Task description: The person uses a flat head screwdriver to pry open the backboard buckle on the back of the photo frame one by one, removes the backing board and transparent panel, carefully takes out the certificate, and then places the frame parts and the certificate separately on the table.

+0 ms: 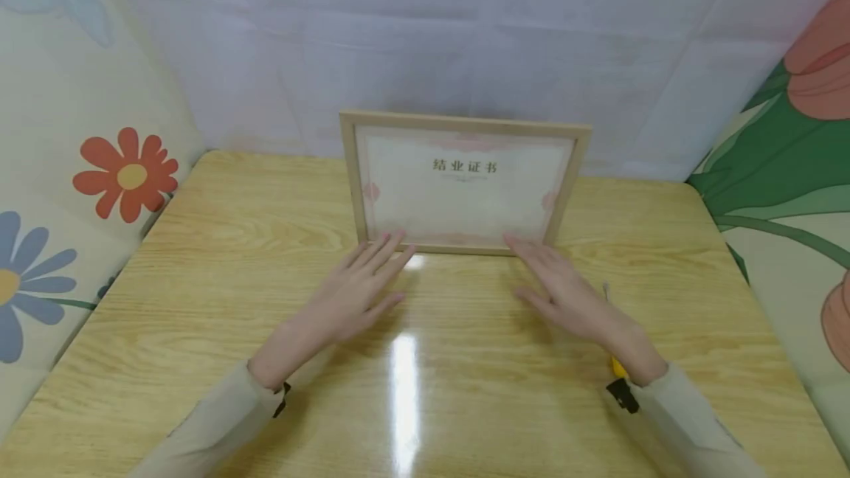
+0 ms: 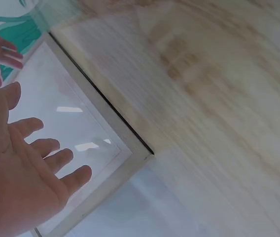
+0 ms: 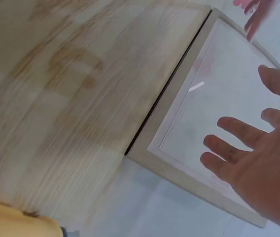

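A framed certificate [image 1: 465, 205] with a pale wooden frame stands upright near the back of the table. Dark Chinese characters cross its upper part. My left hand [image 1: 355, 290] is before its lower left corner, fingers straight and spread, holding nothing. At the lower right corner, my right hand [image 1: 564, 290] is likewise spread and holds nothing. Both wrist views show the palms, left palm [image 2: 21, 168] and right palm [image 3: 268, 168], facing the frame's glossy front. Whether any fingertip touches the frame, I cannot tell.
Under my right forearm lies a yellow-handled tool [image 1: 617, 367] with a thin metal shaft, partly hidden. A white cloth [image 1: 412, 43] hangs behind the table [image 1: 465, 404]. Flower-patterned panels [image 1: 40, 131] flank both sides. Light glares off the tabletop's middle.
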`<state>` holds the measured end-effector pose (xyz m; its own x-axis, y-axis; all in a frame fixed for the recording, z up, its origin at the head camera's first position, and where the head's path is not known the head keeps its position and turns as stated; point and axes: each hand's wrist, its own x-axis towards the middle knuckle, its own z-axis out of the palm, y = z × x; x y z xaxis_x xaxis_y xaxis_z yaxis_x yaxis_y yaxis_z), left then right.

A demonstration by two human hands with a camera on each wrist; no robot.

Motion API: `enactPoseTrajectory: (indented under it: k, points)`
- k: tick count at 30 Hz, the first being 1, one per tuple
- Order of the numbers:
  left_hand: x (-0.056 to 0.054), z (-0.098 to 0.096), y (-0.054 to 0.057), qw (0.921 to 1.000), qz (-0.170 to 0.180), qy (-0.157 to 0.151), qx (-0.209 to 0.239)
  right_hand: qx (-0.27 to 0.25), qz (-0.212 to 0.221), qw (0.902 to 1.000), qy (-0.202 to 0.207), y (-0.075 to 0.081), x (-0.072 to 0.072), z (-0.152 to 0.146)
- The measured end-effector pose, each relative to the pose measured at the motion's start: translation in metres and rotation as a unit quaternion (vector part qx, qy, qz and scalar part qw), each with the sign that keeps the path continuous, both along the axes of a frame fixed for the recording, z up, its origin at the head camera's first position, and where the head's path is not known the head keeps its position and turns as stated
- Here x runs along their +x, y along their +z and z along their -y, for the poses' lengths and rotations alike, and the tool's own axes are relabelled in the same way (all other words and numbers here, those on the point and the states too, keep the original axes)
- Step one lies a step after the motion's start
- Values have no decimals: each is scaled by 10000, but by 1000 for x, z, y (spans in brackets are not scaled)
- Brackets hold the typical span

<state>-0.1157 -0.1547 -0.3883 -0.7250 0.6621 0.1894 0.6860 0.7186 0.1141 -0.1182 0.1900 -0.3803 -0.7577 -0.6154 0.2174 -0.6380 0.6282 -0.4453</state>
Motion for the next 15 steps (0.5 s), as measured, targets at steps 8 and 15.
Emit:
enactPoseTrajectory:
  k: [8, 15]
  points:
    - [-11, 22, 3, 9963, 124, 222, 825, -802, 784, 9931, -356, -1, -6, -14]
    - [-34, 44, 2, 9830, 72, 1021, 1527, -1455, 836, 9724, -1622, 2, -28, -39]
